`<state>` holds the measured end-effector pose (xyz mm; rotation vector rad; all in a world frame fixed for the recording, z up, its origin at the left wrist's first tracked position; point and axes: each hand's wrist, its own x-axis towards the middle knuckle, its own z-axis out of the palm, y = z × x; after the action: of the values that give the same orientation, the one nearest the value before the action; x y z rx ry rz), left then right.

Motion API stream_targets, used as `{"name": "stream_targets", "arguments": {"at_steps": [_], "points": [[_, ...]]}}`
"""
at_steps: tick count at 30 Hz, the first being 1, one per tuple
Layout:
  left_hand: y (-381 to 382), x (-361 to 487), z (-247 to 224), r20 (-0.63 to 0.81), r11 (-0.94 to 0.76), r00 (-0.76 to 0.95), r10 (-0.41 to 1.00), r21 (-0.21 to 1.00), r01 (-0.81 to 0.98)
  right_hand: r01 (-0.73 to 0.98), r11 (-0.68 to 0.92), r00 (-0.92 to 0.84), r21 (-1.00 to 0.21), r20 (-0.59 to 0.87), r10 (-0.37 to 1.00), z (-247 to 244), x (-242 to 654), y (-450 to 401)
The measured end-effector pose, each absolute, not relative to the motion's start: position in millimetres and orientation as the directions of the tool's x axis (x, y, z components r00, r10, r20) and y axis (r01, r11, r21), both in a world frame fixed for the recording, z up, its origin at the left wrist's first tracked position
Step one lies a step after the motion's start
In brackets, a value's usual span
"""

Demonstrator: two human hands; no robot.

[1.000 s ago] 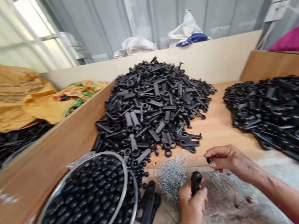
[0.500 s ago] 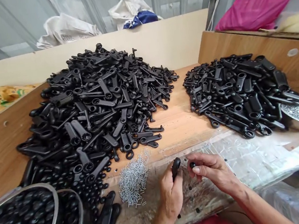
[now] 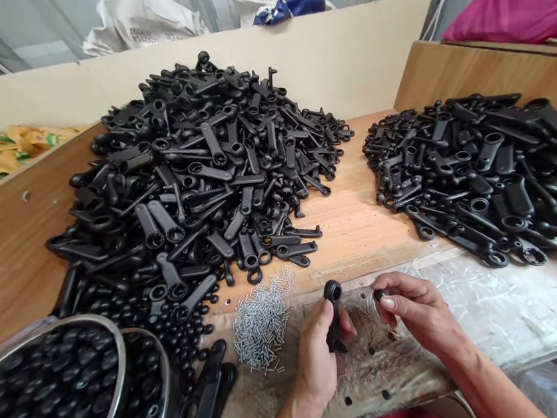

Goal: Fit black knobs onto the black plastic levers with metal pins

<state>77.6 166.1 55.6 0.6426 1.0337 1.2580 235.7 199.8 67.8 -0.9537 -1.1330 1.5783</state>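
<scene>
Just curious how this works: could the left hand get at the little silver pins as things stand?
Probably yes. The silver pins lie just beside the left hand, with nothing in the way, though that hand is gripping a black handle, so it would likely need putting down first.

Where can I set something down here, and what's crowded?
Bare wood shows between the left pile of black levers and the right pile. The plastic sheet right of the right hand has some room. Front left is crowded: steel bowl of black knobs, silver pins, beside the left hand.
</scene>
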Motion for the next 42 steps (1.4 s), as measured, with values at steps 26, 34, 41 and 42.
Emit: {"name": "stream_targets", "arguments": {"at_steps": [26, 34, 41, 42], "points": [[167.3, 66.2, 57.8, -0.285, 0.183, -0.032, 0.958, 0.692, -0.698, -0.362, -0.507, -0.467, -0.782, -0.319, 0.825, 47.4, 174.0, 161.0], [167.5, 64.7, 58.6, -0.256, 0.135, -0.063, 0.965, 0.685, -0.716, -0.335, -0.51, -0.484, -0.792, -0.319, 0.814, 43.3, 173.1, 162.5], [168.2, 64.4, 61.2, -0.239, 0.147, -0.037, 0.97, 0.705, -0.693, -0.339, -0.52, -0.476, -0.784, -0.334, 0.814, 47.4, 170.9, 160.9], [167.8, 64.8, 61.0, -0.242, 0.154, -0.031, 0.97, 0.708, -0.69, -0.335, -0.53, -0.478, -0.779, -0.345, 0.808, 48.8, 171.2, 161.2]]}}
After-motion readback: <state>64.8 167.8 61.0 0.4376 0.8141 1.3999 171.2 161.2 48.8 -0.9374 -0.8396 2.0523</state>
